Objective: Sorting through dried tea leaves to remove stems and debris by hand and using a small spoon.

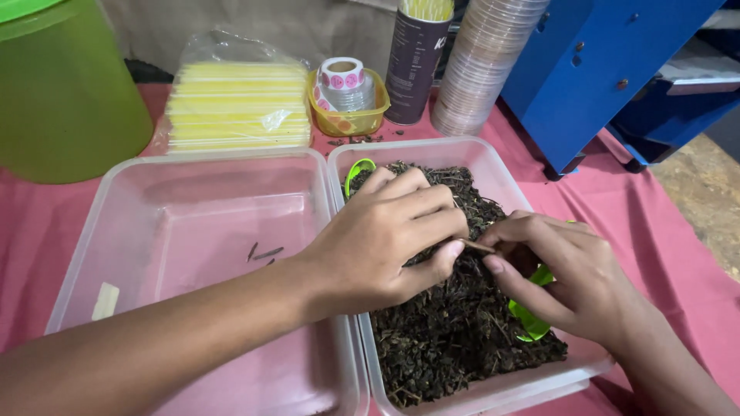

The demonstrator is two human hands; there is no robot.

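My left hand (385, 239) and my right hand (563, 277) meet over a clear plastic tub (493, 162) filled with dark dried leaves (455, 331). Between thumb and fingers of both hands I pinch a thin brown twig (476, 246). A green plastic scoop (532, 320) lies under my right palm, and another green scoop (357, 172) pokes out at the tub's far left corner. To the left stands a second clear tub (193, 223) holding only a few small twigs (264, 253) and a pale scrap (105, 300).
On the pink cloth behind the tubs are a green bucket (65, 92), a bag of yellow straws (235, 104), a yellow bowl with a sticker roll (345, 85), a dark canister (416, 65), stacked clear lids (482, 65) and a blue machine (609, 69).
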